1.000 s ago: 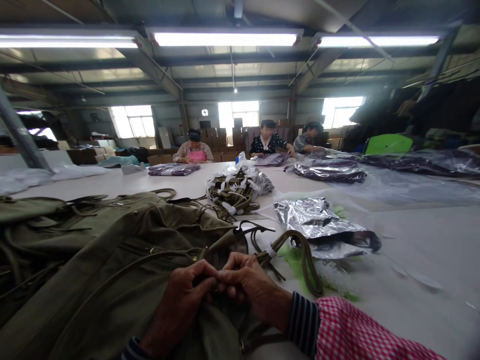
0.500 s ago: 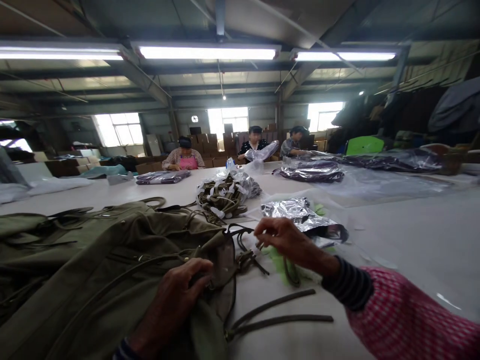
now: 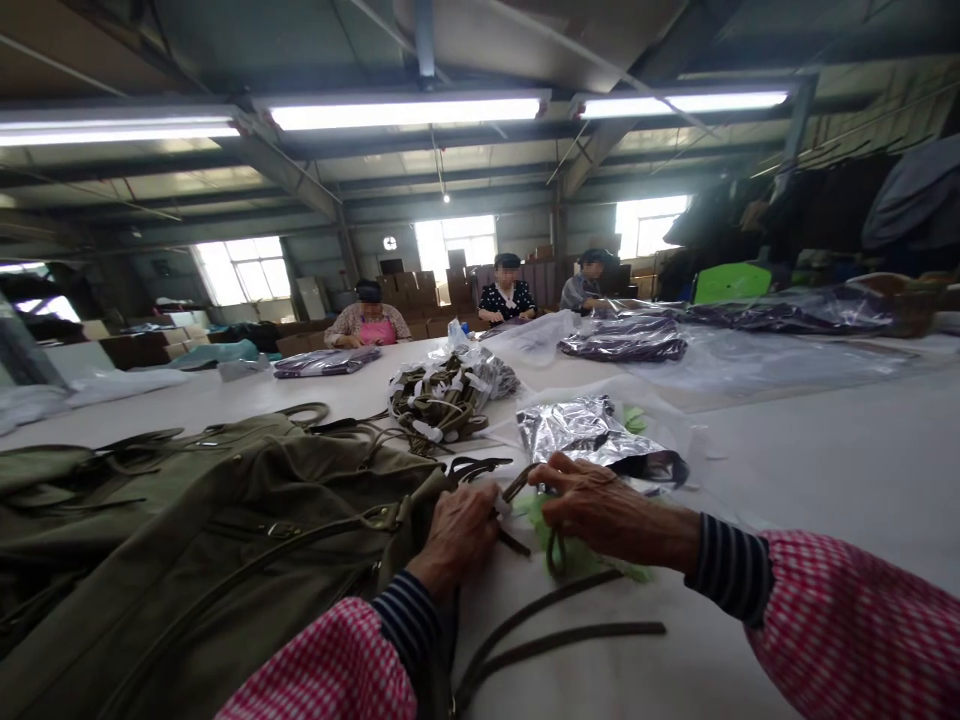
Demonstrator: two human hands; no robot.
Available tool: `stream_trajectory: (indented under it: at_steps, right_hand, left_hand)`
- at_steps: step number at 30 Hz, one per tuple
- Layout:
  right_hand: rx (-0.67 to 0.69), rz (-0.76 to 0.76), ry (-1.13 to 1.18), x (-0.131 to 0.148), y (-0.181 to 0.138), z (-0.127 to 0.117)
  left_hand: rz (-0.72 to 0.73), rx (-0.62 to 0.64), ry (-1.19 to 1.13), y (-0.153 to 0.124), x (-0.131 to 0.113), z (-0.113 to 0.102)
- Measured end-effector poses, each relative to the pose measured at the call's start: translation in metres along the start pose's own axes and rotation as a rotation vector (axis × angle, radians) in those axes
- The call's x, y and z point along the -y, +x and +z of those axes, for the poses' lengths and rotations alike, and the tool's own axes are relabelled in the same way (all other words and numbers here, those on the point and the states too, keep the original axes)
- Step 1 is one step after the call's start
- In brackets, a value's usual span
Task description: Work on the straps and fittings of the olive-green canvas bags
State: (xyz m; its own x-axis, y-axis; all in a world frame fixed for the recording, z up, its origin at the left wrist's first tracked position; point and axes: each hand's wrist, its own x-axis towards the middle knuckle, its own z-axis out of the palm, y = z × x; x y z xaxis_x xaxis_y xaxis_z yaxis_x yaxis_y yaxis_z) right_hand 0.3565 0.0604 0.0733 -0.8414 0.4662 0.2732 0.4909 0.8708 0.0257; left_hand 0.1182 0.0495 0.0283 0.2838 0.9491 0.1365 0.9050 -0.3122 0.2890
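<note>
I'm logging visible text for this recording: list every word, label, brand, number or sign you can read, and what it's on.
No text can be read anywhere.
Wall clock: dial too small to read.
White strips on the strap bundle: too small to tell whether printed.
Foil packet: none legible.
Olive bag: none legible.
</note>
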Motion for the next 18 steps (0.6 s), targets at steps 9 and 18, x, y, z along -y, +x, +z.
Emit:
stream_trajectory:
  at_steps: [9, 18]
  right_hand:
    - [-0.072, 0.103, -0.046, -0.005, 0.029, 0.003]
    - [-0.047, 0.164, -0.012, -0.005, 0.031, 0.0]
  left_hand:
    - [0.081, 0.044, -0.393, -0.001, 0.008, -0.016]
    - [0.146, 0.135, -0.656, -0.002, 0.016, -0.017]
